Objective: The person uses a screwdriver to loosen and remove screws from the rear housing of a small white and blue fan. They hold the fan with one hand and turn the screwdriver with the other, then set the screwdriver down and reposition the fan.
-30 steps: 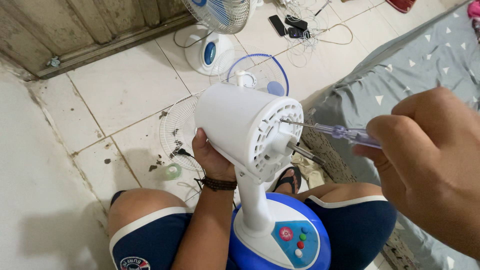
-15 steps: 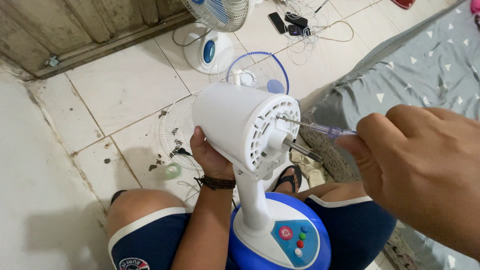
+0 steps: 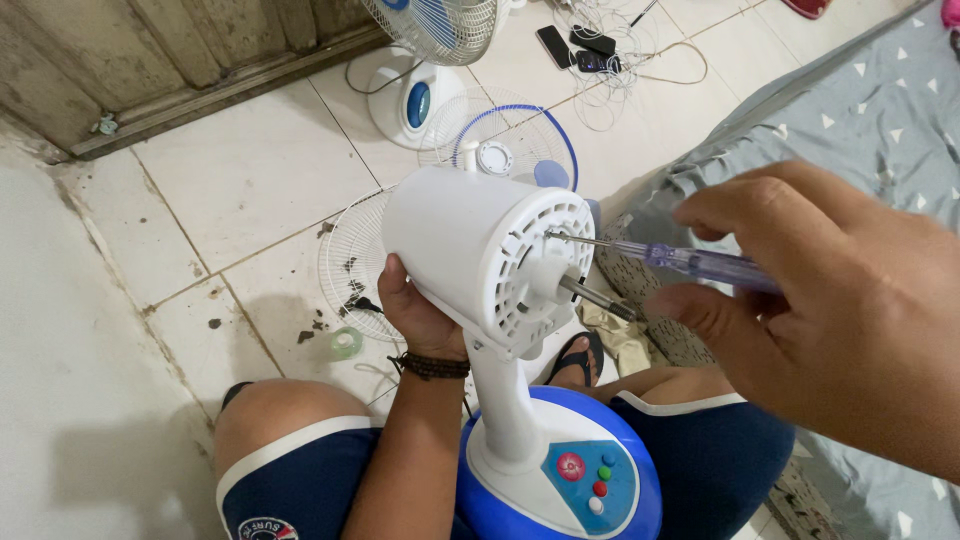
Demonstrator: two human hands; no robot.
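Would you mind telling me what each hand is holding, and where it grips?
The right hand pinches a screwdriver by its clear handle; the left hand cups the white fan motor housing from behind.

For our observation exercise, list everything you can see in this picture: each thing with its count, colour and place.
fan motor housing: one, white, centre, on a stand
fan base: one, blue and white with coloured buttons, between the knees
screwdriver: one, clear purple handle, tip at the housing's front
metal shaft: one, silver, sticking out of the housing
fan guards: two, white wire, on the floor behind
second fan: one, white and blue, top
phones: two or three, dark, top, among thin cables
mattress: one, grey, triangle print, right
sandal: one, dark, by the mattress
left hand: grips the housing from behind
right hand: holds the screwdriver
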